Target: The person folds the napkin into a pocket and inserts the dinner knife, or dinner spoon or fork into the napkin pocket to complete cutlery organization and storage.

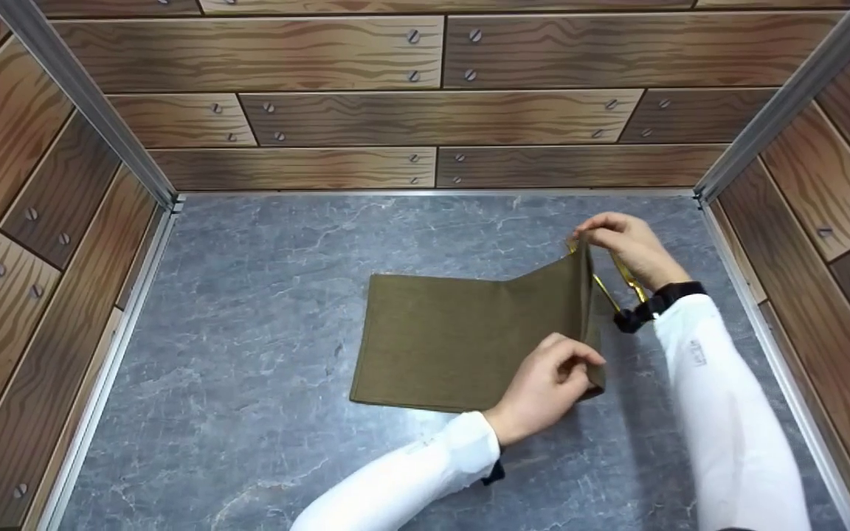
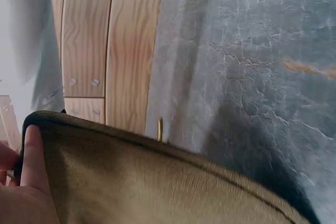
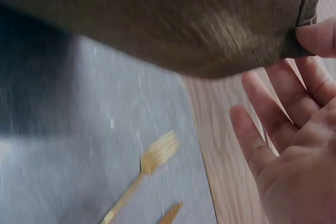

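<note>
Grip: the left hand, nearer the body, pinches the cloth at its near right corner; the right hand pinches the far right corner between thumb and fingers, remaining fingers extended. The brown cloth lies flat on the tabletop along its left part, its right end raised between the hands. No hand holds down the flat end; uneven pull could, in my judgement, skew the cloth or slide it. Should one pinch slip first, the raised edge would likely drop crooked.

Beyond the raised edge, beside the right wrist, lie a gold fork and a second gold utensil, its type unclear. The wrist strap sits close over them; a low sweep could knock them askew. Farther back stands the wood-patterned wall.
</note>
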The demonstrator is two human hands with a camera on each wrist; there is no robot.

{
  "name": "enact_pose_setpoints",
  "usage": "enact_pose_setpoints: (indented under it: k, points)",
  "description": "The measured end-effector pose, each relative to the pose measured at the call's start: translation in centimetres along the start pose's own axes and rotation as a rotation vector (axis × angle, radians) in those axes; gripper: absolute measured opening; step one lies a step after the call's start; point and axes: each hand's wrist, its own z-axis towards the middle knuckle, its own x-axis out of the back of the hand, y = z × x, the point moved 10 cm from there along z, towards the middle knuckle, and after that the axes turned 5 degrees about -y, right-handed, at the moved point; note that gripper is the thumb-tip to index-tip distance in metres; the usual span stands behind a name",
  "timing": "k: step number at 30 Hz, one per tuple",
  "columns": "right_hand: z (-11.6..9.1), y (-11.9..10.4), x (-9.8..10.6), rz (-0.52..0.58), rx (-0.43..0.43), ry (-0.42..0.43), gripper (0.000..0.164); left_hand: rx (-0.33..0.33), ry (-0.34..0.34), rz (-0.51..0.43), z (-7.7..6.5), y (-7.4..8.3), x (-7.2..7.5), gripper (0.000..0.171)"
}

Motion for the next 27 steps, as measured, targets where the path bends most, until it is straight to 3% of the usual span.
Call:
enact_pose_setpoints:
  k: [6,10,13,16,22,27]
  points:
    - [1.5,-2.8,-4.0,-0.077,0.069,-0.02,0.027,0.131,0.05,-0.232,-2.5,-2.2,3.0,0.024]
    - [2.5,-5.0,-7.6,-0.159,0.138,-0.066,0.029,0.22,0.095,-0.258,-5.0,-4.3,6.0,0.029]
    - [3.3,-6.2,-10.7,-0.203,0.166,-0.1,0.028,0.298,0.093,-0.176,-7.0,-6.0,8.4,0.04]
    - [4.1,-7.1,-13.8,-0.233,0.188,-0.13,0.024,0.377,0.067,-0.031,-9.0,-7.4,10.9,0.05]
    - [5.9,-8.1,-19.7,-0.285,0.219,-0.174,0.02,0.433,0.057,0.186,-12.2,-9.3,15.4,0.027]
    - [7.6,-7.9,-24.3,-0.359,0.241,-0.207,0.019,0.52,0.089,0.337,-14.5,-10.9,18.3,0.026]
